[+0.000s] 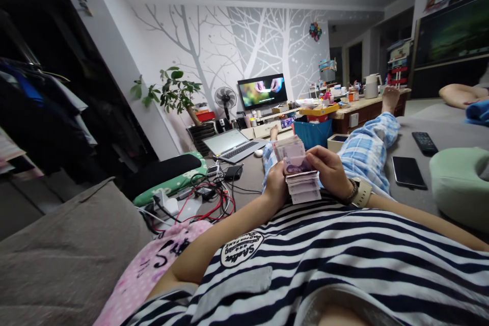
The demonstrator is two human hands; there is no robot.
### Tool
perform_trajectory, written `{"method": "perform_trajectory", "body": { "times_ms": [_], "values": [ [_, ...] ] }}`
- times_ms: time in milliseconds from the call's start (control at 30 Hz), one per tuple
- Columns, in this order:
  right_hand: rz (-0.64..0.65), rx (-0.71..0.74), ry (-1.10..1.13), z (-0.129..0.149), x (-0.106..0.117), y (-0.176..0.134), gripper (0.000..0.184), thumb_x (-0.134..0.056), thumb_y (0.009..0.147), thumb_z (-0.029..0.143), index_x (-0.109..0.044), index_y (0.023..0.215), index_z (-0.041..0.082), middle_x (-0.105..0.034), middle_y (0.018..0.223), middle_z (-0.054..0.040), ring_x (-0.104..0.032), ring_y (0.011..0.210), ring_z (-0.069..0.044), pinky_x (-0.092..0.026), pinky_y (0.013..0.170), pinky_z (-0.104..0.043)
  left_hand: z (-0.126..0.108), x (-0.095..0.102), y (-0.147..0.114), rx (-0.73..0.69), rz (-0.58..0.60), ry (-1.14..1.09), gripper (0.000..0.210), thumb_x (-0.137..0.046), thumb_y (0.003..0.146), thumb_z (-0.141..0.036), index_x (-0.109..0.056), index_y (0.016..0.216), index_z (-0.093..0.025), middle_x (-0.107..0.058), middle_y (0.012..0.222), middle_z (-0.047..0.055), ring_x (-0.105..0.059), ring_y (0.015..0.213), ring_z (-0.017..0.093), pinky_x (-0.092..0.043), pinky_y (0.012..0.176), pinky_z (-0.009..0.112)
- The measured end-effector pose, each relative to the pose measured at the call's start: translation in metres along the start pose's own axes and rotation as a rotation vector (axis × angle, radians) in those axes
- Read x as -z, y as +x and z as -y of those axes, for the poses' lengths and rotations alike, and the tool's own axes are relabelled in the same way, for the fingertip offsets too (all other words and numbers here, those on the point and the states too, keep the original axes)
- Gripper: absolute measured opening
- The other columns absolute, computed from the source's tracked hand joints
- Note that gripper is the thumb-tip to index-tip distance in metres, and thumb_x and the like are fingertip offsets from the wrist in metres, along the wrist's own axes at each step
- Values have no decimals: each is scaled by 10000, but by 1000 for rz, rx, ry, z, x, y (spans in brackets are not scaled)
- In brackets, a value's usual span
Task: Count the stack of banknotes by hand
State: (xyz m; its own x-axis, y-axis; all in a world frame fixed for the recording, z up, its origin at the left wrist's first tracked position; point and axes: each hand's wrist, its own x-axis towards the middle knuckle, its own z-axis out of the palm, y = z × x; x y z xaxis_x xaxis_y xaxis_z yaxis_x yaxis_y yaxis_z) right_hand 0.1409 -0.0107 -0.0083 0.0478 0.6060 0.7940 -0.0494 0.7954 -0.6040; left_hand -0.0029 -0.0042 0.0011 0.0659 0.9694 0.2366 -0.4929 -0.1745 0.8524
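"What is the left hand (pixel 275 183) doing?"

"It is closed around the left edge of a bundle of banknotes (pixel 296 165)."

"And the right hand (pixel 329 167)?"

"Its thumb and fingers pinch the bundle's right side; one cannot tell whether they grip one note or several. A pale watch (pixel 362 193) circles that wrist."

"Where is the bundle?"

"Above the lap, in front of the striped shirt (pixel 336 252). The notes spread up and down, with a purple one marked 5 across the middle."

"What lies around it?"

"To the right, a phone (pixel 408 172) and a remote control (pixel 425 143). To the left, an open laptop (pixel 239 151), a white mouse (pixel 259 153) just beside it, and tangled cables (pixel 230 202) nearer the person."
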Motion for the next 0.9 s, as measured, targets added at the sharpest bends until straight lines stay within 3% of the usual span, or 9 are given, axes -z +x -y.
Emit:
{"method": "perform_trajectory", "body": {
  "times_ms": [100, 233, 467, 667, 900],
  "values": [
    [30, -29, -2, -2, 1, -1, 427, -619, 910, 599, -635, 748, 204, -539, 599, 16, -451, 548, -133, -378, 537, -279, 0, -3, 1, 24, 26, -48, 202, -762, 723, -337, -695, 797, -161, -739, 738, 53, -726, 868, 262, -559, 787, 347],
    [92, -70, 7, -7, 3, 0, 490, -548, 942, 625, -610, 694, 207, -529, 532, 14, -460, 503, -134, -363, 505, -280, 1, -6, 0, 48, -31, -87, 165, -709, 761, -295, -709, 845, -153, -768, 800, 77, -738, 945, 280, -573, 847, 374],
    [-102, -141, -78, -14, 2, 10, 547, -695, 775, 696, -485, 603, 221, -451, 526, 43, -369, 513, -114, -322, 487, -270, 0, -3, -4, 88, 46, -105, 215, -774, 656, -263, -699, 835, -170, -757, 792, 73, -734, 943, 307, -577, 839, 403],
    [-65, -142, -82, -15, 2, 9, 498, -678, 811, 627, -502, 590, 218, -476, 523, 34, -398, 520, -122, -343, 508, -272, -3, -3, -5, 38, -1, 4, 80, -709, 680, -213, -675, 729, -160, -684, 629, 30, -693, 718, 224, -556, 742, 342],
    [-57, -63, -142, -12, 5, 5, 427, -611, 906, 536, -544, 637, 212, -533, 590, 16, -463, 582, -142, -383, 580, -282, 0, -2, 0, 20, -30, -36, 199, -766, 730, -342, -669, 784, -177, -739, 777, 54, -712, 904, 267, -555, 794, 339]
  ]
}}
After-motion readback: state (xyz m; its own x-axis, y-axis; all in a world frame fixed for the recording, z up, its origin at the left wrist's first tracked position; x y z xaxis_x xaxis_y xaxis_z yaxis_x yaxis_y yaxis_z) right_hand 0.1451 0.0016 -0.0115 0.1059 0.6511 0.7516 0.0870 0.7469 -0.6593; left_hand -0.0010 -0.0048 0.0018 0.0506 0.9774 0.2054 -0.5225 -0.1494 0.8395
